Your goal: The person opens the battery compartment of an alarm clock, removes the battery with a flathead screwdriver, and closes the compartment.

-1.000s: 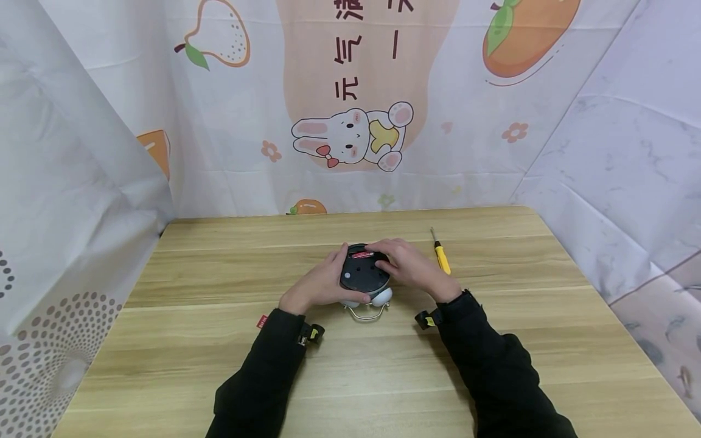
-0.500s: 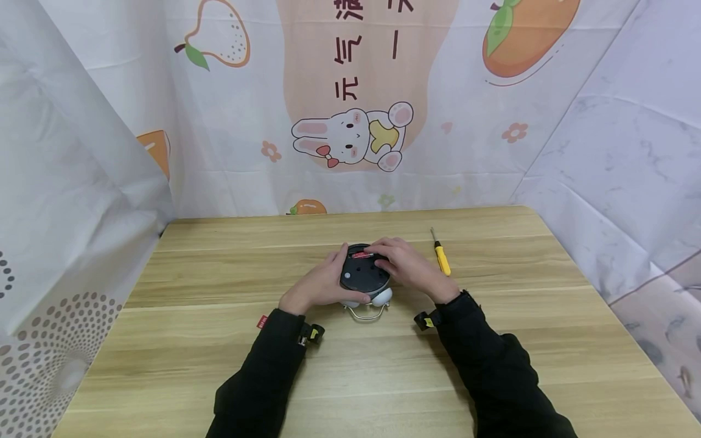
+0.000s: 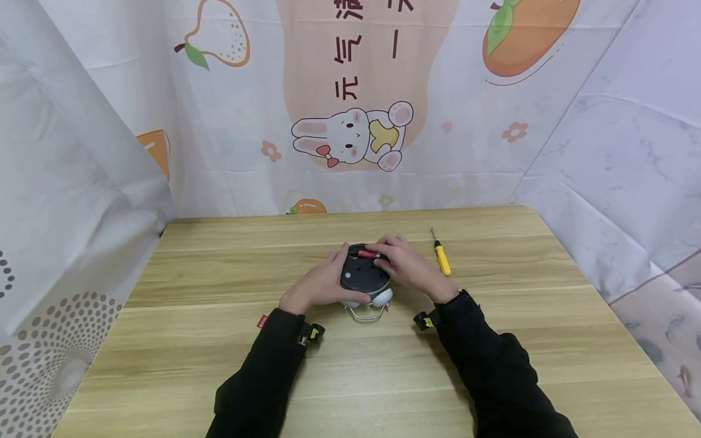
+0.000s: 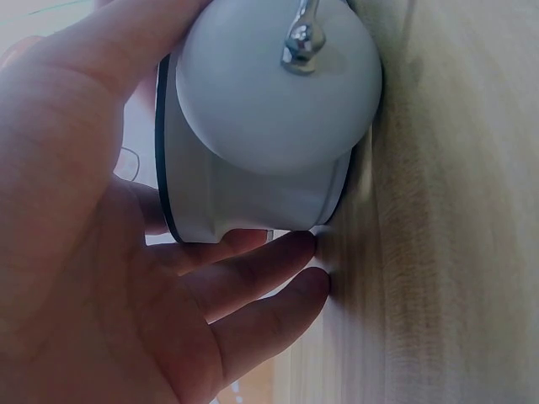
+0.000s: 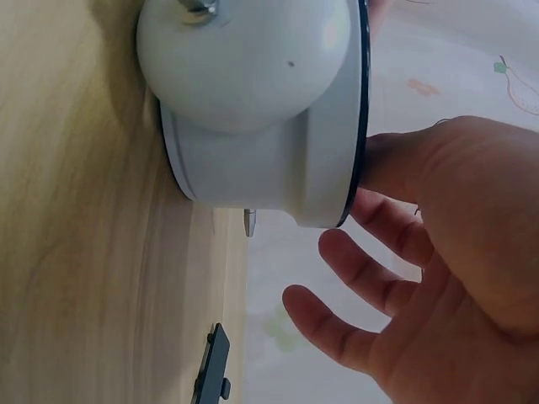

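A twin-bell alarm clock (image 3: 361, 277) lies face down, its dark back upward and its metal handle toward me. My left hand (image 3: 320, 281) grips the clock by its left side, thumb along the bell end. In the left wrist view its fingers (image 4: 261, 273) curl beside the white casing (image 4: 253, 202). A red battery (image 3: 368, 254) shows at the far part of the back, slightly raised. My right hand (image 3: 408, 264) pinches the battery's right end. In the right wrist view, the lower fingers (image 5: 362, 269) spread beside the casing and the battery is hidden.
A screwdriver (image 3: 441, 258) with a yellow handle lies right of the clock, tip pointing away. In the right wrist view, a small flat black piece (image 5: 212, 370) lies on the wooden table (image 3: 416, 377). A printed curtain (image 3: 230, 121) hangs behind the table's far edge.
The battery has risen slightly out of the clock's back and shifted right, with my right hand's fingers lifting a little. My left hand and the clock have stayed in place.
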A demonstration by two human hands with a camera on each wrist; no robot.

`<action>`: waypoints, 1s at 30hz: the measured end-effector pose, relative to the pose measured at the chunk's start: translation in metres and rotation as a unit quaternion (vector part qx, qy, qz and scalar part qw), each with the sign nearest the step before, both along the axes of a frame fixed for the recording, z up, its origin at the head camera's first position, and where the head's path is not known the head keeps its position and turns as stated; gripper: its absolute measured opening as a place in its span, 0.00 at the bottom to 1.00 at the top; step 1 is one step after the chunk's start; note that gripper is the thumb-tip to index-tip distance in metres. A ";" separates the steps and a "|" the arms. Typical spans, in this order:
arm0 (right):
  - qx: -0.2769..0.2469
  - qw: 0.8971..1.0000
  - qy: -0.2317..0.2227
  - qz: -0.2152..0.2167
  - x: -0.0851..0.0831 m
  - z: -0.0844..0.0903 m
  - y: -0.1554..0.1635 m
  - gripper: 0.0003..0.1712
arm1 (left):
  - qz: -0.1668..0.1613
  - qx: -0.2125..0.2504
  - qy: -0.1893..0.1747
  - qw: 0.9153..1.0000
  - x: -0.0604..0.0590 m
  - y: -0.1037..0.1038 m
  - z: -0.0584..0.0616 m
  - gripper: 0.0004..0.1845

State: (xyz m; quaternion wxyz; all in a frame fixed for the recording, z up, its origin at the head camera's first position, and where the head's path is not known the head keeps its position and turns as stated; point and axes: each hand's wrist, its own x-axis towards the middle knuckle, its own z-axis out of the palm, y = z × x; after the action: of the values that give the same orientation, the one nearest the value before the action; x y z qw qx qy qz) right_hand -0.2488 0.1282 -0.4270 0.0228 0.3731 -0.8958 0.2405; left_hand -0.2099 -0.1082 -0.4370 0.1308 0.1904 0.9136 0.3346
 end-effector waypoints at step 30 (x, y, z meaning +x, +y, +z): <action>-0.021 0.998 -0.052 -0.039 -0.006 0.006 0.014 0.15 | 0.014 0.000 0.000 1.000 0.000 0.003 -0.001 0.71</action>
State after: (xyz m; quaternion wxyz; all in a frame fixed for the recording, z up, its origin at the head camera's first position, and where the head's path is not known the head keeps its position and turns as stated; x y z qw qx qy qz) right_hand -0.2551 0.1423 -0.4208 -0.0068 0.3239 -0.9044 0.2777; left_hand -0.2102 -0.1057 -0.4382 0.1263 0.1770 0.9164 0.3361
